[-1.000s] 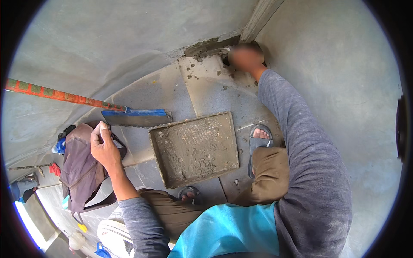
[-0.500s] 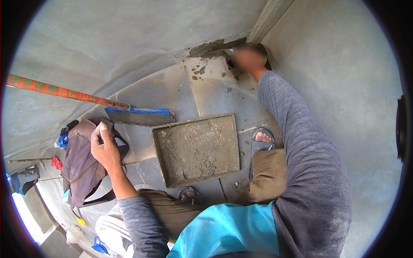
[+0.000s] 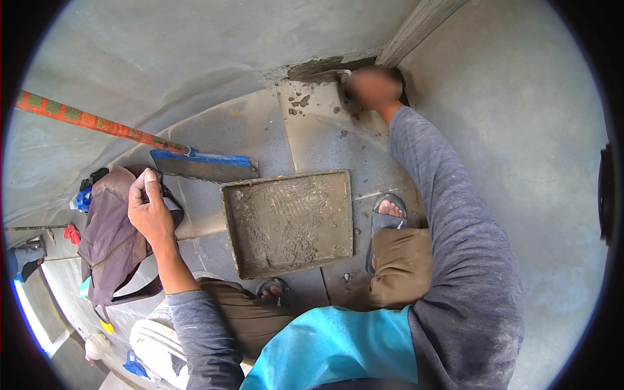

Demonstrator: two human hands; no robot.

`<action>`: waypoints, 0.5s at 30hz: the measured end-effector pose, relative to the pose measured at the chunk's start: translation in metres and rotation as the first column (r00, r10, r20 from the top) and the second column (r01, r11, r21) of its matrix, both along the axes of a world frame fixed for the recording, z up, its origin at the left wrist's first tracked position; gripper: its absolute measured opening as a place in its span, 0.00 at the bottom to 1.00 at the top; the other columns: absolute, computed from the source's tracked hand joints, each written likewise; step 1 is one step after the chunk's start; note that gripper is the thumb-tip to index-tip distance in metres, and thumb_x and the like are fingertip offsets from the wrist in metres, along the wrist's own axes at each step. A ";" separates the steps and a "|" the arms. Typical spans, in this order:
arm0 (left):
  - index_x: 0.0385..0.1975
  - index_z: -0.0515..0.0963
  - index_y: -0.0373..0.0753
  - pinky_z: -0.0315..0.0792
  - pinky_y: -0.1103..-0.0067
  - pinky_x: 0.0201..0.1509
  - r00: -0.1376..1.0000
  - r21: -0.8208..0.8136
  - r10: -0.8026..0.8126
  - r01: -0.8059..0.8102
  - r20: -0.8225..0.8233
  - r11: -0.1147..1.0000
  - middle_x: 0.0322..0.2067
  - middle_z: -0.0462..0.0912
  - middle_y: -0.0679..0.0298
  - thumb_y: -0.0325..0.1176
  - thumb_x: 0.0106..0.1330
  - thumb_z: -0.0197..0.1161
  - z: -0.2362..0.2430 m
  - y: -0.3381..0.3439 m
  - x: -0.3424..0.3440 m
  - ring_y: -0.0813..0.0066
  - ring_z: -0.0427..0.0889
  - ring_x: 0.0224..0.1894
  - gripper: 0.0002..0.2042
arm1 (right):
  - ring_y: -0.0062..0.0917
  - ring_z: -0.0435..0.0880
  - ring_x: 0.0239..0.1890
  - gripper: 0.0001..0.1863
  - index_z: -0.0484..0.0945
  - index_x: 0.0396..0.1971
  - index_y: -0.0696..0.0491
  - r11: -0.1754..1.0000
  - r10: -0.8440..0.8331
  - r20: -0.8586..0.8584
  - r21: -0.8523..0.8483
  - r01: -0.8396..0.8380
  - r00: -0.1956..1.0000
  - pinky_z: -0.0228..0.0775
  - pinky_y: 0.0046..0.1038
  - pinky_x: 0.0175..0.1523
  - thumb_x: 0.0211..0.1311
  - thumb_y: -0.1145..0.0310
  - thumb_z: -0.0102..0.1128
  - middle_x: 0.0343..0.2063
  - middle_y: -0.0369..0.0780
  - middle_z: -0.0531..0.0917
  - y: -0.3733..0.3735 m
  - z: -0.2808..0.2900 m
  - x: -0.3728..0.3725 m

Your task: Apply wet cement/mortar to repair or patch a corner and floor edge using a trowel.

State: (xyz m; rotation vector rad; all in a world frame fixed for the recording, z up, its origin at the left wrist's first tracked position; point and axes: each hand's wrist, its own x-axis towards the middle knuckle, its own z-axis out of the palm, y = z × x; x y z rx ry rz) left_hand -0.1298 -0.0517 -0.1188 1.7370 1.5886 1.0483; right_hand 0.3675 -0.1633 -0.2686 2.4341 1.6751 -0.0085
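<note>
My right hand (image 3: 374, 86) reaches into the lower corner where two grey walls meet, by a damp patch of mortar (image 3: 312, 68) and a pale vertical strip (image 3: 416, 32). It is blurred, and what it holds, if anything, cannot be made out; a small light edge shows at its left. My left hand (image 3: 147, 203) is raised over a purple backpack (image 3: 110, 240), thumb and fingers pressed together; anything between them is hidden. A shallow tray (image 3: 286, 221) smeared with wet mortar lies on the floor tiles (image 3: 247, 130) between my feet.
A wide blue-edged blade (image 3: 205, 166) on an orange pole (image 3: 71, 114) stands left, behind the tray. My sandalled feet (image 3: 390, 211) flank the tray. A red cloth (image 3: 71, 234), blue items, a white sack (image 3: 153, 344) and mortar crumbs lie around. The right wall (image 3: 546, 130) is close beside my arm.
The view has shifted, so the tray and feet appear slightly left. My left hand sits a little higher and further left, still pinched. My right hand remains in the corner, moving little.
</note>
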 end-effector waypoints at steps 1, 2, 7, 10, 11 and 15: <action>0.41 0.84 0.31 0.74 0.82 0.46 1.000 0.013 -0.010 0.010 -0.023 1.000 0.36 0.86 0.64 0.38 0.69 0.66 -0.001 0.000 -0.001 0.81 0.80 0.37 0.14 | 0.38 0.83 0.49 0.16 0.82 0.42 0.48 1.000 0.020 0.006 -0.016 -0.020 1.000 0.79 0.39 0.50 0.64 0.53 0.57 0.43 0.40 0.84 0.012 0.002 -0.007; 0.41 0.84 0.31 0.74 0.82 0.46 1.000 0.010 -0.003 0.003 -0.016 1.000 0.36 0.86 0.64 0.38 0.69 0.66 -0.002 -0.001 0.002 0.81 0.80 0.37 0.14 | 0.39 0.83 0.49 0.17 0.82 0.43 0.48 0.999 0.040 0.013 -0.033 -0.040 0.999 0.78 0.40 0.50 0.65 0.53 0.57 0.44 0.40 0.84 0.019 0.005 -0.010; 0.43 0.84 0.32 0.73 0.82 0.46 0.997 0.034 0.015 -0.013 -0.071 0.999 0.35 0.86 0.64 0.38 0.69 0.65 0.009 -0.004 0.006 0.82 0.79 0.37 0.14 | 0.41 0.84 0.48 0.18 0.81 0.43 0.46 0.999 -0.048 -0.142 0.009 0.049 0.989 0.76 0.43 0.51 0.67 0.49 0.53 0.44 0.42 0.84 0.014 0.026 -0.013; 0.43 0.84 0.32 0.72 0.84 0.44 0.998 0.028 0.016 -0.014 -0.065 1.000 0.34 0.86 0.66 0.38 0.69 0.65 0.010 -0.002 0.003 0.84 0.78 0.36 0.14 | 0.40 0.84 0.47 0.18 0.80 0.43 0.44 0.999 -0.034 -0.093 0.037 0.037 0.995 0.76 0.42 0.52 0.68 0.48 0.52 0.43 0.43 0.84 0.000 0.046 0.007; 0.42 0.84 0.32 0.72 0.84 0.44 0.998 0.016 0.010 -0.009 -0.055 1.000 0.34 0.85 0.66 0.38 0.69 0.65 0.010 -0.001 0.002 0.84 0.78 0.35 0.14 | 0.39 0.84 0.46 0.17 0.80 0.44 0.43 0.998 -0.053 -0.068 0.035 0.055 0.996 0.77 0.43 0.51 0.68 0.48 0.52 0.42 0.43 0.83 -0.006 0.047 0.008; 0.43 0.84 0.32 0.72 0.84 0.43 1.000 0.038 -0.003 0.004 -0.018 0.999 0.34 0.85 0.66 0.39 0.69 0.66 0.008 0.001 0.002 0.84 0.78 0.35 0.14 | 0.39 0.84 0.46 0.17 0.80 0.43 0.43 0.994 -0.057 -0.054 0.085 0.062 0.997 0.78 0.43 0.49 0.67 0.47 0.52 0.42 0.42 0.83 -0.017 0.039 -0.005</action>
